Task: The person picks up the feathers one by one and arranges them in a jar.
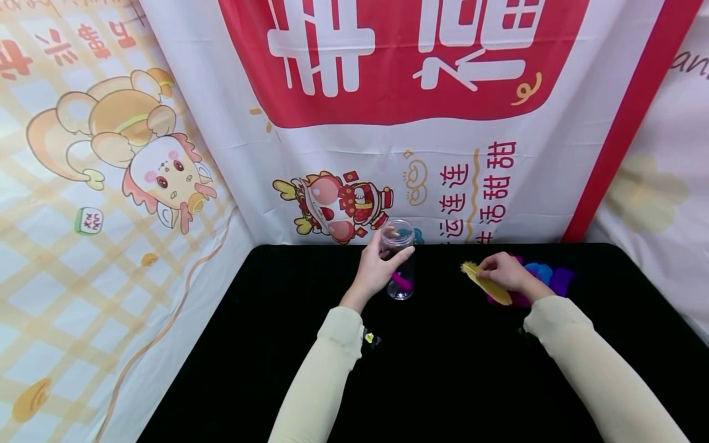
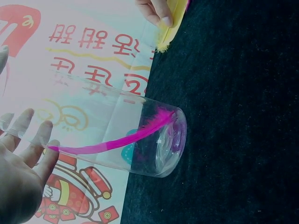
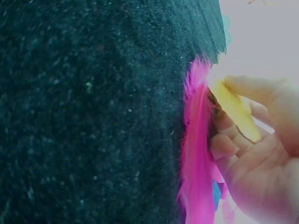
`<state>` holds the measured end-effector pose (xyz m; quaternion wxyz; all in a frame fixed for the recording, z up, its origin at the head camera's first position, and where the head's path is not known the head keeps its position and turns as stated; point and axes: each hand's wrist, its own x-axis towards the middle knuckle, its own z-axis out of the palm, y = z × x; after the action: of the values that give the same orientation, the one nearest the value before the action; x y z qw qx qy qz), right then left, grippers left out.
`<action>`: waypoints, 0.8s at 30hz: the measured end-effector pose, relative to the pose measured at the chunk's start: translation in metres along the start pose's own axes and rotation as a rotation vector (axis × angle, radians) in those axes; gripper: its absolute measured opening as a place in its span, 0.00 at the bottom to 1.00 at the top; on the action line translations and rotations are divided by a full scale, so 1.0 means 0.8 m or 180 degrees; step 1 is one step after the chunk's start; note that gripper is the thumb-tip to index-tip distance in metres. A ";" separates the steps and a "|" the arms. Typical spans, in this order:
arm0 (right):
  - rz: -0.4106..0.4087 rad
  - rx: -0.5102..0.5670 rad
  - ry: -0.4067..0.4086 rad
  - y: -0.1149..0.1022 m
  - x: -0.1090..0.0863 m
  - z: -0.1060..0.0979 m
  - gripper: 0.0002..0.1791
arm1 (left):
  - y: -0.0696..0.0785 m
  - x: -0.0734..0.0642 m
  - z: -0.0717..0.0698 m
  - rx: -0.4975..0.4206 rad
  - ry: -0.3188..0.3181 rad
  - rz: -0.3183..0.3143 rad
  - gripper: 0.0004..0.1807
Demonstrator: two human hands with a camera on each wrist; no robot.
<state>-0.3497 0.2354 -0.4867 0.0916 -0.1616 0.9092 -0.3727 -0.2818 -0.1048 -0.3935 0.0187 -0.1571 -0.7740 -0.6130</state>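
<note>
My left hand [image 1: 378, 266] grips a clear plastic jar [image 1: 407, 269] near its open mouth, its base down at the black table. Inside the jar lies one magenta feather [image 2: 112, 143], its fluffy end near the base. Off to the right, my right hand [image 1: 503, 271] pinches a yellow feather [image 1: 487, 285] between thumb and fingers, apart from the jar. Beneath and beside that hand are more feathers: a magenta feather [image 3: 198, 154], a blue feather [image 1: 539, 271] and a purple feather [image 1: 562, 280]. The wrist partly hides this pile.
The black cloth-covered table [image 1: 443, 375] reaches back to a printed white and red curtain [image 1: 421, 135] right behind the jar. Another patterned curtain [image 1: 111, 246] hangs along the left side. A pale curtain [image 1: 653, 234] hangs on the right.
</note>
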 end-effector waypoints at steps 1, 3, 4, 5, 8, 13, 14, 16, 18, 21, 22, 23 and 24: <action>0.0003 0.0014 0.0003 0.000 0.000 0.000 0.10 | 0.000 0.000 0.000 -0.0010 -0.0005 -0.0002 0.34; 0.0010 0.0047 0.0004 0.001 0.000 0.000 0.10 | 0.000 0.000 -0.001 -0.0020 -0.0017 -0.0009 0.34; 0.0016 0.0068 0.0007 0.001 0.000 0.000 0.10 | 0.000 0.000 -0.001 -0.0033 -0.0019 -0.0009 0.33; 0.0011 0.0084 0.0001 0.001 -0.001 0.000 0.10 | 0.000 0.000 -0.001 -0.0042 -0.0025 -0.0008 0.33; 0.0033 0.0139 0.0028 0.003 0.000 0.001 0.10 | 0.000 0.001 -0.001 -0.0047 -0.0042 -0.0015 0.33; 0.0115 0.0301 0.0053 0.005 -0.001 0.002 0.10 | -0.001 0.001 -0.001 -0.0027 -0.0042 -0.0037 0.34; 0.0164 0.0355 0.0046 0.004 -0.001 0.002 0.10 | -0.002 0.002 -0.001 -0.0027 -0.0038 -0.0035 0.34; 0.0222 0.0462 0.0031 0.003 -0.002 0.001 0.11 | -0.003 0.002 0.000 -0.0019 -0.0028 -0.0034 0.34; 0.0245 0.0547 0.0016 0.002 -0.003 0.001 0.11 | -0.004 0.003 0.001 -0.0014 -0.0002 -0.0012 0.33; 0.0208 0.0622 0.0020 0.000 -0.004 0.000 0.11 | -0.004 0.002 0.002 -0.0019 0.0039 0.0036 0.32; 0.0201 0.0651 0.0023 0.000 -0.005 0.000 0.12 | -0.004 0.002 0.003 -0.0015 0.0044 0.0052 0.32; 0.0200 0.0676 0.0025 0.000 -0.005 0.000 0.12 | -0.004 0.002 0.003 -0.0002 0.0049 0.0065 0.32; 0.0199 0.0697 0.0024 -0.001 -0.005 0.000 0.12 | -0.004 0.002 0.003 0.0013 0.0050 0.0071 0.32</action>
<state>-0.3461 0.2367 -0.4860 0.1170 -0.1207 0.8679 -0.4674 -0.2839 -0.1028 -0.3969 0.0320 -0.1609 -0.7733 -0.6124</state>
